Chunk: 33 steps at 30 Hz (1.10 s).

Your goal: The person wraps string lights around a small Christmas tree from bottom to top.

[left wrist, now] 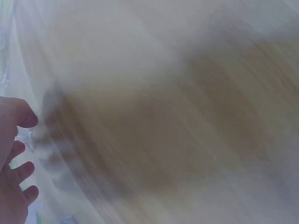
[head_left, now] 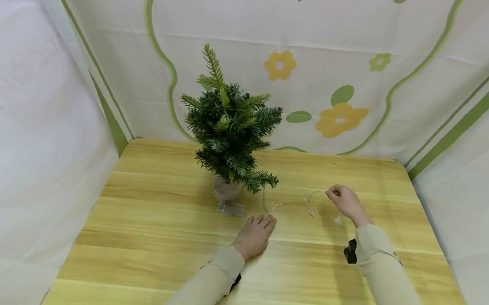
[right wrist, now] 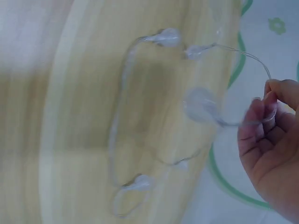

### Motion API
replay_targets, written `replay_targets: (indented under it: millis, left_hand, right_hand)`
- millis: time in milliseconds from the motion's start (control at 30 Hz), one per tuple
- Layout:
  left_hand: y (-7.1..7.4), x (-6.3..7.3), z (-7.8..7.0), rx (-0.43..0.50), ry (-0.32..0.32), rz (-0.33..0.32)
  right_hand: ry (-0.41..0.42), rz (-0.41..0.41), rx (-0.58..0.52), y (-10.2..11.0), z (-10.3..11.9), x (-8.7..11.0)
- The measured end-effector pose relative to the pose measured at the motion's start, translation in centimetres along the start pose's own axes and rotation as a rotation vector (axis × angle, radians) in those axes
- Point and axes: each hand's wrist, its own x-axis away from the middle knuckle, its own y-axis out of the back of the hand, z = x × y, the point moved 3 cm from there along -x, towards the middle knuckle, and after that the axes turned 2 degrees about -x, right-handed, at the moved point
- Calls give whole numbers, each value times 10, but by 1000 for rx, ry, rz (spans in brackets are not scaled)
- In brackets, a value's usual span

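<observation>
A thin clear string of lights [head_left: 312, 213] with small clear bulbs lies over the table right of a small artificial pine tree [head_left: 229, 130]. My right hand [head_left: 345, 203] pinches its wire between thumb and fingers, lifting a loop; a rounded clear bulb [right wrist: 200, 104] hangs from that loop in the right wrist view. My left hand [head_left: 254, 236] is low at the table in front of the tree, fingertips right at the wire near its left end. In the left wrist view, the left thumb [left wrist: 25, 113] stands apart from the fingers.
The tree stands in a pale round pot [head_left: 225, 189]. A small clear plastic box [head_left: 230, 208] lies in front of the pot, left of the wire. Behind the wooden table [head_left: 144, 242] hangs a white cloth [head_left: 236, 7] with flower prints, and white cloth walls flank both sides.
</observation>
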Motion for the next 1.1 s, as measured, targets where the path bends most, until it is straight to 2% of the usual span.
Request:
replay_targets:
  millis: [167, 267, 500, 700, 933, 1033, 1100]
  left_hand:
    - [8, -1, -1, 38, 7, 10]
    - [16, -4, -3, 73, 11, -7]
    - [47, -11, -11, 165, 14, -156]
    - [73, -11, -16, 249, 8, -242]
    - [87, -7, -16, 274, -3, -399]
    - [93, -5, -15, 354, -7, -430]
    - [96, -4, -15, 427, 1, -422]
  right_hand:
    - [36, 20, 5, 1, 17, 1]
    - [53, 33, 0, 1, 26, 2]
    - [103, 94, -34, 0, 47, 7]
    - [145, 181, -44, -3, 65, 13]
    - [186, 337, -112, -3, 78, 20]
    - [186, 379, -133, -4, 82, 22]
    - [194, 400, -142, -5, 85, 23]
